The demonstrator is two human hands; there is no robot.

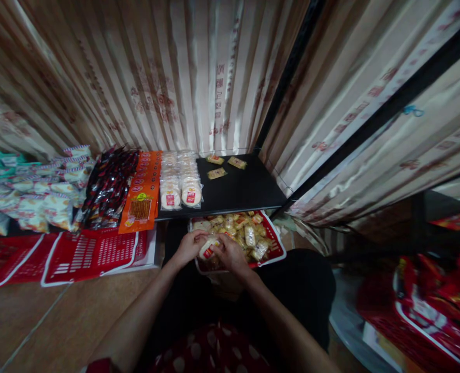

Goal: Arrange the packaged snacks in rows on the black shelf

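Note:
Between my two hands is a round white wrapped rice cracker packet [207,250] with a red label, held over a red basket [278,243]. My left hand [191,245] pinches its left edge, and my right hand [232,254] grips the right side. Under and behind the hands, the basket is filled with small gold-wrapped snack packets [249,235]. Three similar gold packets [216,173] lie on the black shelf [238,194] just beyond. Stacked round cracker packets [181,181] with red labels stand in two rows at the left of that shelf.
Leftward along the shelf are orange snack bags [140,199], dark red packets [108,186] and white bags [43,194]. Red baskets [90,254] sit below. Pleated curtains [191,77] hang behind, with a black post [288,77]. Another basket [428,329] with red bags stands at right.

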